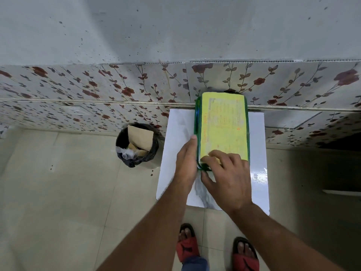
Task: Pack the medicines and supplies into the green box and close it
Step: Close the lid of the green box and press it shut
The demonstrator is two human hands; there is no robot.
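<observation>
The green box [221,132] is seen lying flat on the white tabletop [257,153], set toward the far edge, where its far end reaches the flower-patterned wall tiles [97,89]. Its yellow-labelled lid [224,126] is down over the base, so no medicines or supplies are visible; whether all are packed inside cannot be told. The lid appears seated but perhaps not yet fully snapped at the near left corner, where a thin gap seems to show.

The left hand [186,163] is laid flat along the box's left side, fingers extended and touching the green wall, apparently to brace the box against sliding. The right hand [226,173] is spread over the near end, its fingertips [212,154] pressed on the lid and its thumb tucked under the near left corner, a pinch probably meant to close the last catch. Neither hand is wrapped around anything; both are flat and pressing, and they lie just beside each other.

Beyond the tabletop's left edge, a black bin [136,145] holding cardboard scraps stands on the tiled floor [58,192]. Red sandals [187,247] are seen below the near edge.
</observation>
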